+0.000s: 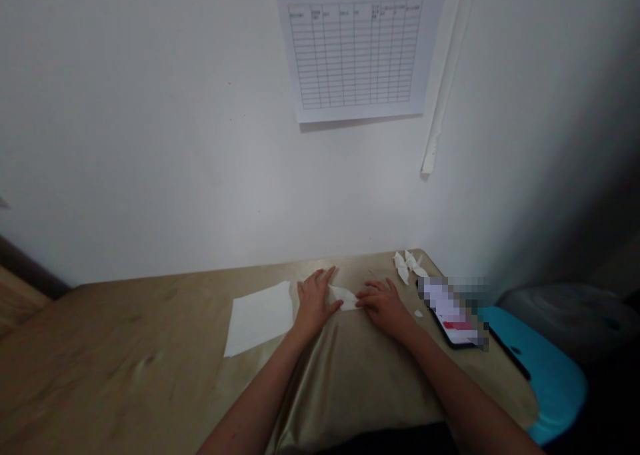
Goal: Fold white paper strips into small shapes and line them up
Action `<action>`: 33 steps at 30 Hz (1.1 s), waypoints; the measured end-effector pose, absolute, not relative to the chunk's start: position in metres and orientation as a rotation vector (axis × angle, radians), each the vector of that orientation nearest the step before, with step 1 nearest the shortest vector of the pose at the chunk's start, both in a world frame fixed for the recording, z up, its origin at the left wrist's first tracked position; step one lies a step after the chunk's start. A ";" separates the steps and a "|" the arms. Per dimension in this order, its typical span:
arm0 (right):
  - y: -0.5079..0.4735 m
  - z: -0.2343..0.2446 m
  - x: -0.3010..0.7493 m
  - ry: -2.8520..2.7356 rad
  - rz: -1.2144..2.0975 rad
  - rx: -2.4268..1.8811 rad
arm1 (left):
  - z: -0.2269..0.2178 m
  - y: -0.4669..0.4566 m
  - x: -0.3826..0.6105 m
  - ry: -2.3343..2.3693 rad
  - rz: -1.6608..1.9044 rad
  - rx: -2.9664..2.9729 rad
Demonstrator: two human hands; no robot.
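"Toward the far edge of the table point(150, 348), what are those two hands busy with?"

"A small folded piece of white paper point(347, 295). It lies flat on the cloth cover, right between them."

"Is the left hand point(313, 300) gripping it?"

"No, it's spread wide: fingers pointing to the far edge, thumb reaching out over the paper's left part."

"And the right hand point(384, 305)?"

"Palm down, fingertips together on the paper's right end. I can't tell whether they pinch it or just press."

"What's that pale patch on the left?"

"White sheets point(260, 321), just beside the left hand, slanting a little against the far edge."

"I see bits in the far right corner, too."

"Folded white paper shapes point(401, 268), close together. A tiny scrap point(419, 313) lies nearer us, between the right hand and the phone point(447, 316)."

"The phone's lit?"

"Yes, it's lying along the right edge, part of its screen blurred into blocks. Past that edge there's a turquoise seat point(550, 375)."

"And above the far edge?"

"Just the wall point(150, 141), with a printed grid sheet point(357, 61) on it."
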State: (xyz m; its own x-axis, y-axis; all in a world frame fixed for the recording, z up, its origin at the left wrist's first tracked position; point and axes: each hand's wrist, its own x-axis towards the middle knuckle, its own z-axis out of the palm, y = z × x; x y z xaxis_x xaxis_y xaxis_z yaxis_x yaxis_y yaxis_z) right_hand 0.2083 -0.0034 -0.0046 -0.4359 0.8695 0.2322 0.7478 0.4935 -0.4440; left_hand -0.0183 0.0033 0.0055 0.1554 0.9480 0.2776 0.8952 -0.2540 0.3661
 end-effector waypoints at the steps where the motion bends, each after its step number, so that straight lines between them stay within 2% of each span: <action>1: -0.003 -0.005 0.208 -2.311 0.385 -1.341 | 0.007 0.002 -0.017 1.829 0.660 2.349; 10: 0.000 -0.009 0.210 -2.335 0.317 -1.283 | 0.005 -0.015 -0.002 1.724 0.484 2.585; 24: -0.002 -0.009 0.204 -2.272 0.367 -1.316 | -0.009 -0.012 0.000 1.852 0.507 2.388; 33: -0.003 -0.007 0.204 -2.293 0.396 -1.330 | -0.018 -0.007 0.004 1.947 0.372 2.343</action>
State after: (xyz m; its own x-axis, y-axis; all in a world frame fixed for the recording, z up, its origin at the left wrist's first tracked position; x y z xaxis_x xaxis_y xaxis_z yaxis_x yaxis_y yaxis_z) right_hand 0.2044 -0.0025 -0.0072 -0.4285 0.8706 0.2417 0.7391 0.4916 -0.4606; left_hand 0.0040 -0.0066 -0.0177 0.1670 0.9761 0.1391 0.9585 -0.1938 0.2091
